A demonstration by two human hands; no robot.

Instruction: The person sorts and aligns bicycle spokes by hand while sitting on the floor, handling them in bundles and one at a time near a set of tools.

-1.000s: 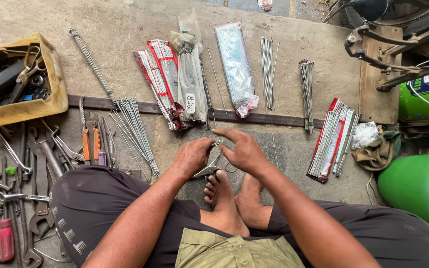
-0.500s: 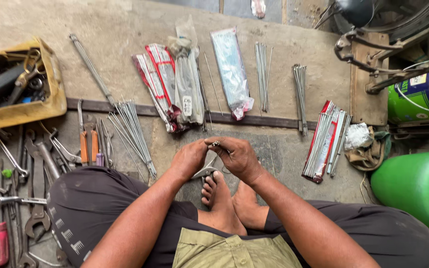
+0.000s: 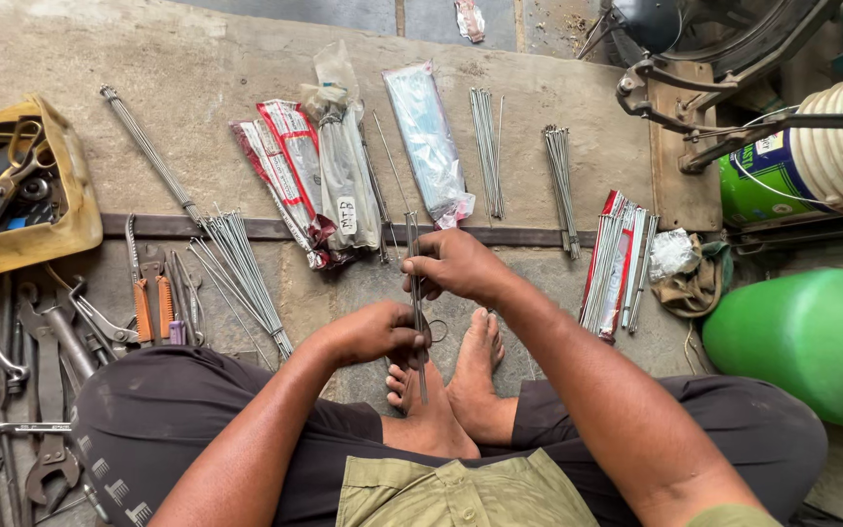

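Both hands grip spoke bundle [image 3: 416, 293]: L hand [image 3: 375, 334] low, R hand [image 3: 453, 265] high; long axis near-vertical

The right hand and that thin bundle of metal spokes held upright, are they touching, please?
Touching. The head view shows the right hand with its fingers closed around the spoke bundle, while the left hand grips the same bundle lower down.
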